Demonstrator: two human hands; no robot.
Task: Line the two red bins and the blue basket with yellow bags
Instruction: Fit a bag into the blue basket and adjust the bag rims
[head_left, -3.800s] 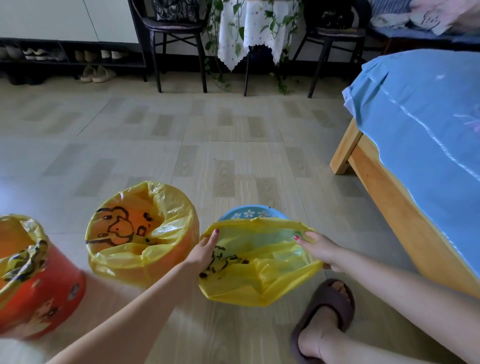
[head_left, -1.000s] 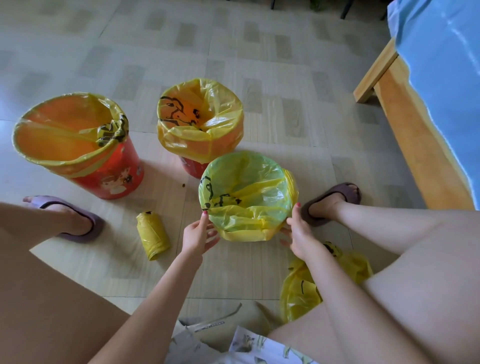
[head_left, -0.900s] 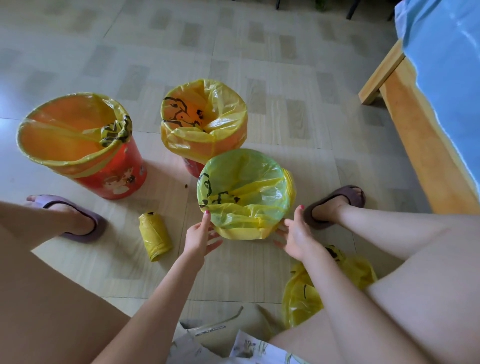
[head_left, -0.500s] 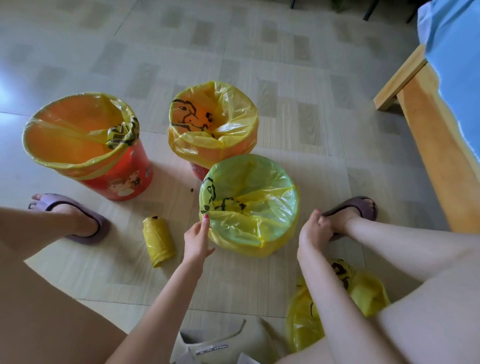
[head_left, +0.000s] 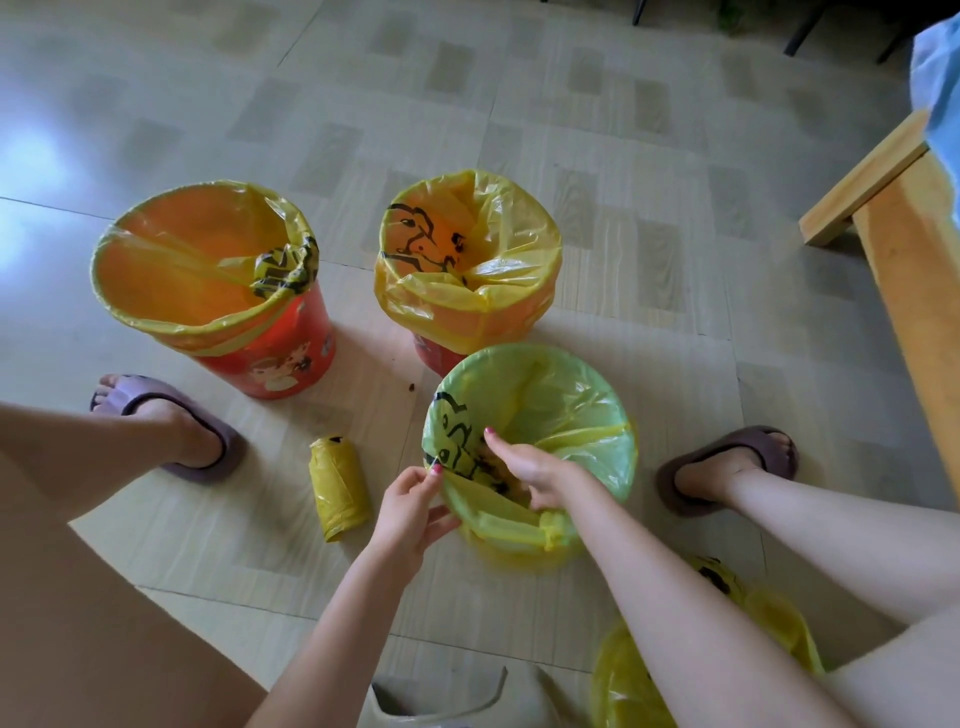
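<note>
Two red bins stand on the floor, each with a yellow bag over its rim: a big one (head_left: 270, 358) at the left and a smaller one (head_left: 467, 291) behind the basket. The blue basket is wholly covered by its yellow bag (head_left: 561, 410), which looks greenish inside. My left hand (head_left: 410, 514) pinches the bag's near rim from outside. My right hand (head_left: 535, 467) reaches inside the basket and grips the bunched bag film with the black print.
A roll of yellow bags (head_left: 337, 488) lies on the floor left of the basket. Loose yellow bags (head_left: 654, 670) sit under my right forearm. My feet in purple slippers (head_left: 176, 426) (head_left: 727, 462) flank the bins. A wooden bed frame (head_left: 904, 270) stands at the right.
My right hand has moved from outside the basket's right side into the basket and taken hold of the bag film. My left hand has closed on the near rim.
</note>
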